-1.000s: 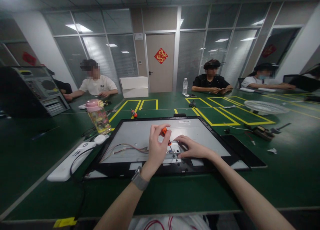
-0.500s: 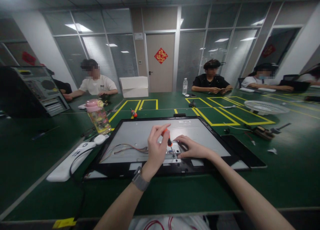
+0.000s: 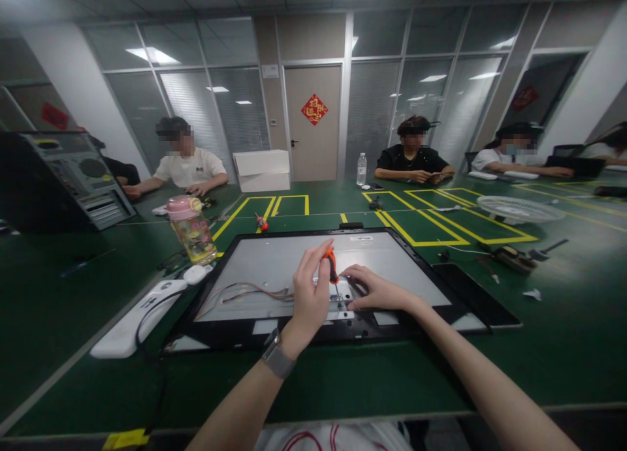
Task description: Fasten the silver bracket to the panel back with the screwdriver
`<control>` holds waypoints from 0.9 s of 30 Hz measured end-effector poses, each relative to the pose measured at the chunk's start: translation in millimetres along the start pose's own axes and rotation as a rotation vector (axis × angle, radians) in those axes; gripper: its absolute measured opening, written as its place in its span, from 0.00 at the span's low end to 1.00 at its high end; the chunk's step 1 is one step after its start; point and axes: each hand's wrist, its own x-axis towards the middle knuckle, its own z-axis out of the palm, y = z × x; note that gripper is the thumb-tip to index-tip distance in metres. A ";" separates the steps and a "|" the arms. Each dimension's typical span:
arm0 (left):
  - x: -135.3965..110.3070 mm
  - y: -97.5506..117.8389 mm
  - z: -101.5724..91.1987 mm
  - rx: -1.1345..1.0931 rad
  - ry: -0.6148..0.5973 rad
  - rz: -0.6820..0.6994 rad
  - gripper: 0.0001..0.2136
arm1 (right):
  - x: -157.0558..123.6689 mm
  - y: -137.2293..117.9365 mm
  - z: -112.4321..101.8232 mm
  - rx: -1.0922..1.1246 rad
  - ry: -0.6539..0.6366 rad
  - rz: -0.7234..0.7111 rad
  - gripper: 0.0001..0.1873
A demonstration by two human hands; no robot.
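A monitor panel (image 3: 274, 262) with a black frame lies face down on the green table in front of me. My left hand (image 3: 308, 301) is closed round a small orange-handled screwdriver (image 3: 332, 266), held nearly upright with its tip on a small circuit board (image 3: 343, 293) near the panel's front edge. My right hand (image 3: 377, 291) rests on that board, fingers pressed down beside the screwdriver tip. Coloured wires (image 3: 255, 291) run left from the board across the metal back.
A pink-lidded bottle (image 3: 191, 228), a white mouse (image 3: 196, 273) and a white power strip (image 3: 132, 318) lie to the left. A computer case (image 3: 63, 177) stands far left. A white fan grille (image 3: 514, 209) and a black cover (image 3: 480, 294) lie right. Several people sit opposite.
My left hand has tilted the screwdriver from leaning toward the left to nearly upright and shifted slightly right. My right hand has stayed on the board.
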 end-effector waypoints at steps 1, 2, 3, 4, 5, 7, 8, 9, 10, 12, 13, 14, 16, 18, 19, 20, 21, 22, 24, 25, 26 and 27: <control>-0.2 -1.0 0.1 -0.019 -0.013 -0.018 0.16 | 0.0 0.0 -0.1 0.000 0.000 0.002 0.34; -0.1 -1.8 0.3 -0.035 -0.023 -0.036 0.16 | 0.0 0.0 -0.2 0.000 0.000 0.003 0.34; 0.1 -2.5 0.6 -0.047 -0.029 -0.051 0.17 | 0.1 0.1 -0.2 -0.001 -0.002 0.004 0.34; 0.5 -2.8 0.9 -0.052 -0.030 -0.058 0.17 | 0.1 0.2 -0.2 -0.002 -0.003 0.003 0.34; 1.1 -2.8 1.2 -0.050 -0.031 -0.057 0.16 | 0.2 0.3 -0.2 -0.001 -0.003 0.003 0.34; 2.5 -2.2 1.6 -0.020 -0.008 -0.036 0.14 | 0.3 0.5 0.1 0.004 -0.002 0.005 0.34; 3.0 -1.7 1.8 0.003 0.016 -0.022 0.13 | 0.3 0.8 0.4 0.005 -0.002 0.006 0.34; 3.4 -1.3 1.8 0.025 0.040 -0.011 0.11 | 0.3 1.2 0.6 0.006 0.000 0.007 0.34; 3.6 -1.1 1.8 0.041 0.058 -0.008 0.10 | 0.3 1.6 0.8 0.007 0.002 0.008 0.35; 3.4 -1.2 1.5 0.031 0.063 -0.018 0.10 | 0.2 2.4 1.1 0.011 0.005 0.011 0.35; 3.2 -1.4 1.3 0.009 0.050 -0.031 0.12 | 0.1 2.7 1.1 0.013 0.005 0.014 0.35; 3.0 -1.6 1.2 -0.017 0.035 -0.042 0.13 | 0.0 2.9 1.1 0.015 0.006 0.017 0.35; 3.0 -1.8 0.8 -0.059 0.015 -0.058 0.15 | -0.1 2.7 0.7 0.012 0.003 0.018 0.35; 3.6 -1.4 0.5 -0.052 0.018 -0.059 0.14 | -0.1 2.3 0.3 0.009 -0.001 0.016 0.35; 4.0 -1.1 0.4 -0.032 0.031 -0.053 0.13 | -0.1 2.3 0.3 0.010 -0.003 0.014 0.34; 4.4 -0.9 0.2 -0.008 0.045 -0.049 0.12 | 0.0 2.5 0.3 0.012 -0.004 0.011 0.34; 4.6 -0.8 -0.1 0.014 0.057 -0.047 0.11 | 0.1 3.0 0.5 0.016 -0.003 0.007 0.34; 4.6 -0.9 -0.3 0.025 0.060 -0.046 0.11 | 0.2 3.6 0.7 0.019 0.001 0.005 0.35; 4.1 -1.7 -0.7 0.009 0.039 -0.051 0.12 | 0.4 5.2 1.3 0.023 0.005 0.004 0.36; 3.7 -2.2 -0.9 -0.011 0.022 -0.057 0.14 | 0.4 5.9 1.5 0.024 0.003 0.007 0.36; 3.3 -2.6 -0.9 -0.032 0.010 -0.065 0.15 | 0.4 6.3 1.5 0.024 0.000 0.010 0.36; 2.9 -2.8 -0.9 -0.049 0.003 -0.073 0.16 | 0.3 6.4 1.5 0.022 -0.004 0.012 0.37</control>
